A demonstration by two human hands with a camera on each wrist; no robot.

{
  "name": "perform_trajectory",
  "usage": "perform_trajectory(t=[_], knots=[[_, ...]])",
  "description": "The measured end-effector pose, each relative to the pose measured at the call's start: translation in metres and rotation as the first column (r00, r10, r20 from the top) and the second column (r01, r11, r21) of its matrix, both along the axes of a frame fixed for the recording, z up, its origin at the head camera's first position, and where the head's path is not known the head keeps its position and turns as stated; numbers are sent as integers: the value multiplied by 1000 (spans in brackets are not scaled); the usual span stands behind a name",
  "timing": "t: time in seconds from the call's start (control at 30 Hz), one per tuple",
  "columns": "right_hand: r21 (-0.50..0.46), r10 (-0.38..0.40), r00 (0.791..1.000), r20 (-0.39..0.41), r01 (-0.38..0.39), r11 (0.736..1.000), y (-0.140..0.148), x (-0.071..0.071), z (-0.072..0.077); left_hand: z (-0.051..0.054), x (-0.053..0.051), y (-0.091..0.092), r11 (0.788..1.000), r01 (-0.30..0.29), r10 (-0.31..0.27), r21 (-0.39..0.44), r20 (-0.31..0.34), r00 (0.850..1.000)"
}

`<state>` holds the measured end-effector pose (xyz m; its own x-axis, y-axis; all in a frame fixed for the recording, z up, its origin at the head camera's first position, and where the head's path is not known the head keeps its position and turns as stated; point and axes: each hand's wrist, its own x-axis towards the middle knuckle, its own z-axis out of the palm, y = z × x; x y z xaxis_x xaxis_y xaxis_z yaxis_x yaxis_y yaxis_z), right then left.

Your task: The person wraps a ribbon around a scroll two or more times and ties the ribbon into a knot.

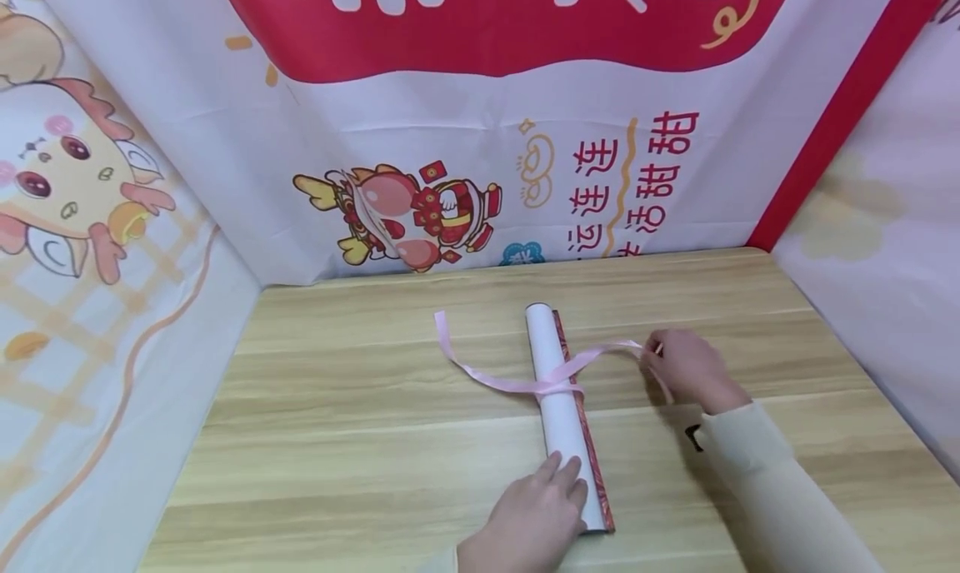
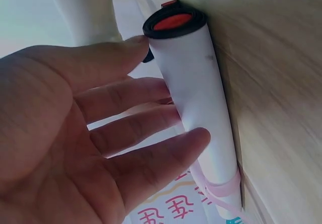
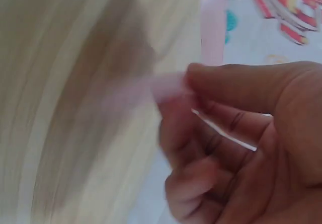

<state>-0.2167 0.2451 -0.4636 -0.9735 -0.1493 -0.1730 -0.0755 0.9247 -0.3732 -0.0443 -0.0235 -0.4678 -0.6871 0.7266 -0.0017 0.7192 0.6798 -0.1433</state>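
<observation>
A white rolled-up scroll [image 1: 561, 431] with a red patterned edge [image 1: 595, 465] lies lengthwise on the wooden table [image 1: 337, 456]. Around its middle passes a pink ribbon [image 1: 495, 382], one tail lying loose to the left. My left hand [image 1: 528, 510] rests on the near end of the scroll, its fingers fairly straight against the white surface. In the left wrist view, the scroll's end [image 2: 173, 23] shows a black rim and red inside. To the right, my right hand [image 1: 686, 369] pinches the ribbon's other tail [image 3: 168, 85] between thumb and forefinger, raised a little off the table.
A white printed cloth [image 1: 420, 98] with red lettering and cartoon figures hangs behind the table. More printed cloth stands along the left side [image 1: 67, 323] and the right side [image 1: 885, 290]. A small black mark [image 1: 694, 438] shows beside the right sleeve.
</observation>
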Motion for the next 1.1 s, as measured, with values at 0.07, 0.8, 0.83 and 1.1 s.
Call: perform_trajectory(t=[0.07,0.8,0.83,1.1], knots=[[-89,-3,1000,-12,2,996,-2,7,7,1,-1,0,1000,5,-5,-8,-17,1000],[-354,86,982,-171,-142,925,-34,57,21,5,-88,-25,890,-167,177,424,18,984],[-346,81,980,-179,-140,928,-34,58,21,4,-97,-26,872,-198,201,448,43,979],[-283,74,963,-259,-149,947,-44,74,17,-1,-132,-26,768,-452,232,454,461,856]])
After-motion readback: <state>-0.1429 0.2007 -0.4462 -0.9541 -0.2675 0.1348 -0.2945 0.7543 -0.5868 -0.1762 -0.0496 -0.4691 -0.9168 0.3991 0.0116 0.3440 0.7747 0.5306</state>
